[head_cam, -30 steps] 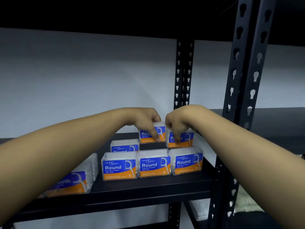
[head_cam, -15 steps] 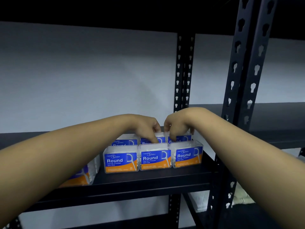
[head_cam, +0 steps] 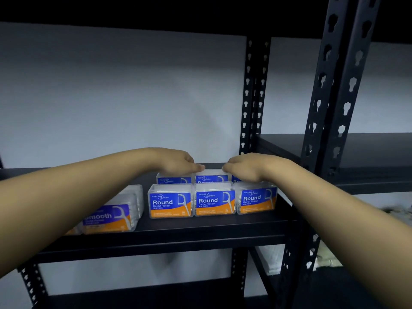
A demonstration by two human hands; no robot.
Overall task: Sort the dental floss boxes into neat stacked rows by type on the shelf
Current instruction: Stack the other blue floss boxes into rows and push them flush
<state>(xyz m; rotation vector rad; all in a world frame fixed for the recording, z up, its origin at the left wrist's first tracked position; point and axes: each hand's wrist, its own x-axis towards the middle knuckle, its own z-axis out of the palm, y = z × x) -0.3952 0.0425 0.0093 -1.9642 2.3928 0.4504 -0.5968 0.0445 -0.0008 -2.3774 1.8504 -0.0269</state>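
Left hand (head_cam: 180, 162): flat on the back-row boxes (head_cam: 211, 177), fingers loose, gripping nothing.
Right hand (head_cam: 246, 167): same, resting palm-down on that row.
Front row (head_cam: 214, 201): three "Round" boxes side by side on the shelf (head_cam: 200, 230).
Smooth box (head_cam: 111, 215): apart, left.

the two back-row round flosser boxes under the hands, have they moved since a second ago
Yes. The two clear plastic Round flosser boxes were held above the black metal shelf; now they sit low behind the front row of Round boxes, with both hands on top.

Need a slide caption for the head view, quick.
Both hands, left hand and right hand, rest on back-row Round boxes.
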